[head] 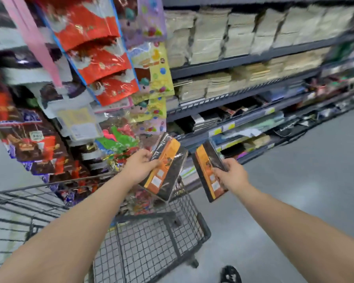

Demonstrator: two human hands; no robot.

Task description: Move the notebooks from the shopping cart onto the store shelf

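At the far left hang blurred dark and red foil-wrapped packets (39, 144), with red and white bags (98, 58) above them on a display rack. Below stands the dark wire-mesh shopping cart (151, 237), its basket floor bare where it shows. Over the cart's front edge the left hand (140, 165) grips a plastic-wrapped black and orange notebook (166, 168), thumb on the cover and fingers behind, the book tilted with its top toward the shelves. Just beside it, apart by a narrow gap, the right hand (233, 174) clasps a second black and orange notebook (209, 170) by its right edge (this one leans the opposite way). Both books are in the air, near the lower tiers of the dark metal store shelf (243, 58), which runs off to the right, stacked with pale paper pads (208, 37) above and darker books (208, 117) lower down. A black shoe (230, 274) shows on the grey floor (305, 180).
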